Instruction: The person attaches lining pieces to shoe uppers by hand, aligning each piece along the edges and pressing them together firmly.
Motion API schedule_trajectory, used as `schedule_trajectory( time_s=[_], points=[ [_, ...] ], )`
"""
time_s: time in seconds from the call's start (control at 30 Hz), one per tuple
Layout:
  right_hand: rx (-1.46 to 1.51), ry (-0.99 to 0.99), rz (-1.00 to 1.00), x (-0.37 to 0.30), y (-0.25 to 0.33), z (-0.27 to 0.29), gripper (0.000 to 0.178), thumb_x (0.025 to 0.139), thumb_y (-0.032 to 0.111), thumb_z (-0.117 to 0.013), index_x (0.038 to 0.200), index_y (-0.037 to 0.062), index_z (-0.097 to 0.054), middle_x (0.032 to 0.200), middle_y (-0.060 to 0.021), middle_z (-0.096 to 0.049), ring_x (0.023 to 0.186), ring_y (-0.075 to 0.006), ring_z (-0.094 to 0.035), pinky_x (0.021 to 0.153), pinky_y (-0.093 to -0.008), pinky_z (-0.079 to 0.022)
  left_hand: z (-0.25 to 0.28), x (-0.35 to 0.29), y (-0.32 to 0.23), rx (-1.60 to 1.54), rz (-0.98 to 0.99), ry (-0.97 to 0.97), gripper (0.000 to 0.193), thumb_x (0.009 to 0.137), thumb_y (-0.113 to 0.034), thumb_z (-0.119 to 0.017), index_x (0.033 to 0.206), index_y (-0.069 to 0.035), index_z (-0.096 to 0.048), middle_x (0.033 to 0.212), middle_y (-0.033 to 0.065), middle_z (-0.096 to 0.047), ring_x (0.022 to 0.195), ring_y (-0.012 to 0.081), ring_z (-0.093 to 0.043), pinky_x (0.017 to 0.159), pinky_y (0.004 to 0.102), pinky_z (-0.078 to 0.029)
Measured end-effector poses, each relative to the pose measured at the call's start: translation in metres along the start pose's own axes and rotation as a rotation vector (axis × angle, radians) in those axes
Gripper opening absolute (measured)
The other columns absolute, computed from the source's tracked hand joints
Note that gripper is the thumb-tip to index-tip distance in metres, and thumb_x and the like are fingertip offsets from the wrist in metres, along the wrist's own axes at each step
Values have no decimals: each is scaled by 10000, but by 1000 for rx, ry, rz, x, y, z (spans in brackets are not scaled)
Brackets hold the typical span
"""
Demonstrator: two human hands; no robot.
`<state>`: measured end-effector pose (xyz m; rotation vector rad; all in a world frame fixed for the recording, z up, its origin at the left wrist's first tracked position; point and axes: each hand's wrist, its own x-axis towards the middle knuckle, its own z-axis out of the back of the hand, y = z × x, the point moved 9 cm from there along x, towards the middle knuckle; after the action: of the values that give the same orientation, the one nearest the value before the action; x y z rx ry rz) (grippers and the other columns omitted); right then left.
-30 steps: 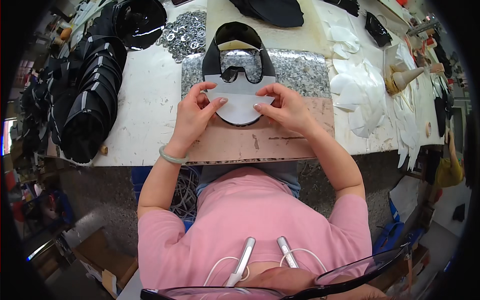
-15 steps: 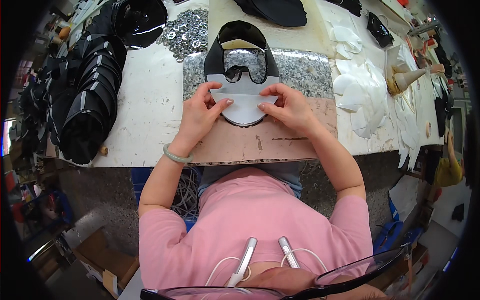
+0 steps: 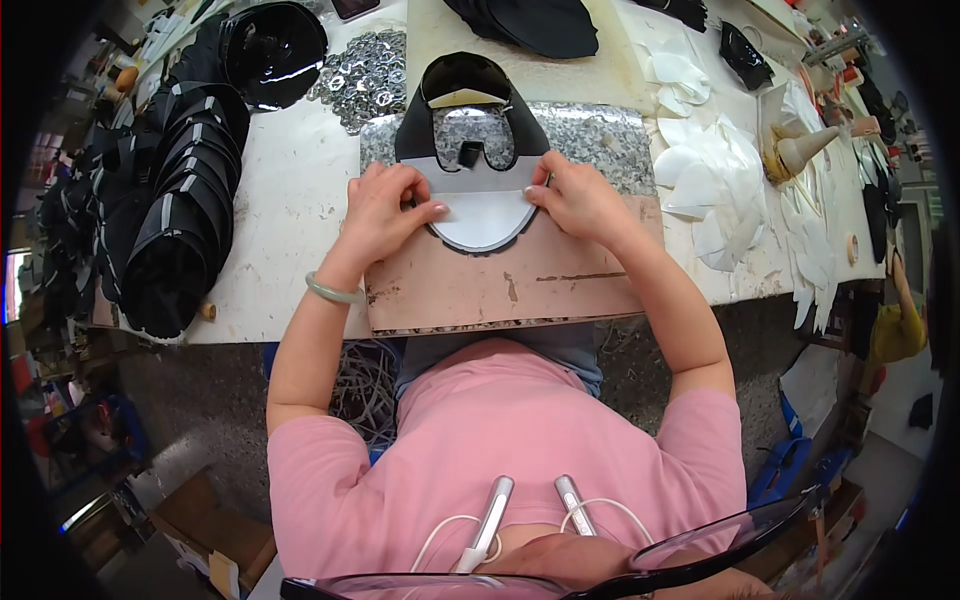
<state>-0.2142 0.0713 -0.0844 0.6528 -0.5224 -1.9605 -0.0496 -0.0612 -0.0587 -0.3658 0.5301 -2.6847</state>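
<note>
In front of me a black shoe upper (image 3: 415, 130) lies spread on the work surface, its grey inner side up and its rounded toe toward me. A white half-round toe piece (image 3: 483, 222) rests flat on the toe part, its straight edge across the upper. My left hand (image 3: 392, 208) pinches the left edge beside the white piece, thumb on top. On the right edge my right hand (image 3: 570, 198) is closed the same way, thumb at the white piece's corner. The fingers beneath are partly hidden.
A pinkish board (image 3: 510, 290) and a speckled stone slab (image 3: 620, 150) lie under the work. At left stand stacked black uppers (image 3: 190, 190) and a pile of metal rings (image 3: 365, 80). White cut pieces (image 3: 715, 190) and a cone-shaped tool (image 3: 800, 150) are at right.
The white piece's straight edge, slightly raised before, now lies flat on the upper. My hands have moved apart to its outer corners. The view has shifted a little.
</note>
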Motion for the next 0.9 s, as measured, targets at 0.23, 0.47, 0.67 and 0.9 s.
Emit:
schedule_trajectory(
  time_s=[0.23,0.47,0.67,0.9],
  points=[
    [263,79,-170,-14,-6,13,208,937,194,-516,1057,25,-512,585,-74,-569,556,-181,-610,490,-304,-463,9,26,55,-707,345,126,218,871,-185,-641,1023,-43,-576,786,-27,-543,714,63,-490,616,221,-415],
    [803,-136,-82,-118,-80,44,257,931,153,-565,1127,-11,-542,716,-47,-612,559,-93,-591,517,-239,-478,16,100,16,-165,89,-98,632,804,-378,-675,1266,19,-508,1167,220,-602,1098,359,-568,907,390,-455],
    [597,-882,-434,-276,-262,142,193,901,139,-593,1011,-10,-643,722,-43,-642,583,-96,-590,550,-249,-485,26,117,24,-615,124,109,337,882,-22,-526,1208,63,-539,1060,71,-622,961,134,-567,858,257,-445],
    [-180,-1213,-748,-374,-399,237,250,824,218,-655,1003,43,-660,1022,-133,-660,980,-269,-611,843,-365,-477,21,141,-177,-443,-379,862,214,793,121,-548,942,21,-663,951,95,-670,928,189,-623,833,280,-463]
  ],
)
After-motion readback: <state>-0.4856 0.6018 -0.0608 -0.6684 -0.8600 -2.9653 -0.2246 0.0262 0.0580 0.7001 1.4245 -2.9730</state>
